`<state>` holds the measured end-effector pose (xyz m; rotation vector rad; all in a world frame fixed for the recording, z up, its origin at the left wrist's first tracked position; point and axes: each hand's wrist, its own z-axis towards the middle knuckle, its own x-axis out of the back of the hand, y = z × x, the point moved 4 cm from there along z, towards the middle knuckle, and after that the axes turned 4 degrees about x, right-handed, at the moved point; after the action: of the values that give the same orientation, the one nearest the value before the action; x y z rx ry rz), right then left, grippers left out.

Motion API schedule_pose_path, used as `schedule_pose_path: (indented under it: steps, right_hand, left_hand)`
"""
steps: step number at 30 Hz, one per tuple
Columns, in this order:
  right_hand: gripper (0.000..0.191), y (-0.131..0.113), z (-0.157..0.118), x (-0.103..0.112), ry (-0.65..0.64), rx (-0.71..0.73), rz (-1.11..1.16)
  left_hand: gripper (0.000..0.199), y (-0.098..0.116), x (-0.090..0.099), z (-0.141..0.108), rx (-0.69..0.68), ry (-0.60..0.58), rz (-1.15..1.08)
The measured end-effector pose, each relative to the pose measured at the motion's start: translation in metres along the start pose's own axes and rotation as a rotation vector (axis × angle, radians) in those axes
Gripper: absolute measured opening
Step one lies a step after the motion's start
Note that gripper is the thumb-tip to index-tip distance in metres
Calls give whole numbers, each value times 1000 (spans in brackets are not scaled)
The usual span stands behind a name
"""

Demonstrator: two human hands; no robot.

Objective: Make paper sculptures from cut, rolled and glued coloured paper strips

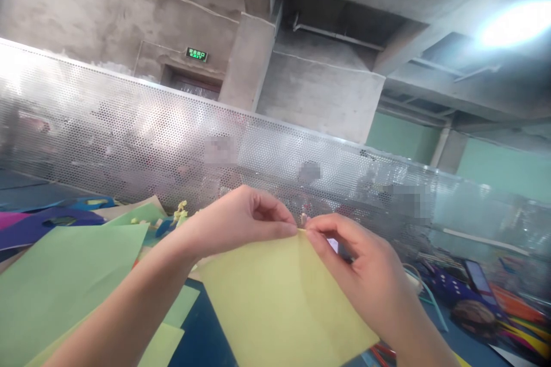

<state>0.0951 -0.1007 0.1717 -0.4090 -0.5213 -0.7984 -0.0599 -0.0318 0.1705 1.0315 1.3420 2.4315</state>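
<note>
A sheet of yellow paper (275,298) hangs tilted in front of me, held up by its top edge. My left hand (245,215) pinches that edge between thumb and fingers, near the middle. Close beside it, my right hand (357,258) pinches the same edge, its fingertips almost touching the left ones. Whether the paper carries a crease at the pinch is too fine to make out. Under my left forearm and to its left lies a large light green sheet (73,275).
Purple paper (55,223) and other coloured scraps lie at the left. On the right are a phone (480,281), a round brown object (474,318) and colourful sheets (523,327). The blue tabletop (202,327) shows below. A perforated metal partition (129,120) stands behind.
</note>
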Motion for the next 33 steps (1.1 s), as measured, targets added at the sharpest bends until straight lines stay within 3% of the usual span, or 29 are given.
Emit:
schedule_pose_path:
  steps: [13, 20, 33]
  right_hand:
    - [13, 4, -1, 3, -49, -53, 27]
    - [9, 4, -2, 2, -37, -42, 50]
    - [15, 2, 1, 7, 11, -68, -2]
  left_hand:
    - [23, 5, 0, -3, -39, -16, 23]
    - [23, 2, 1, -1, 11, -36, 17]
    - [20, 8, 2, -5, -48, 36, 15]
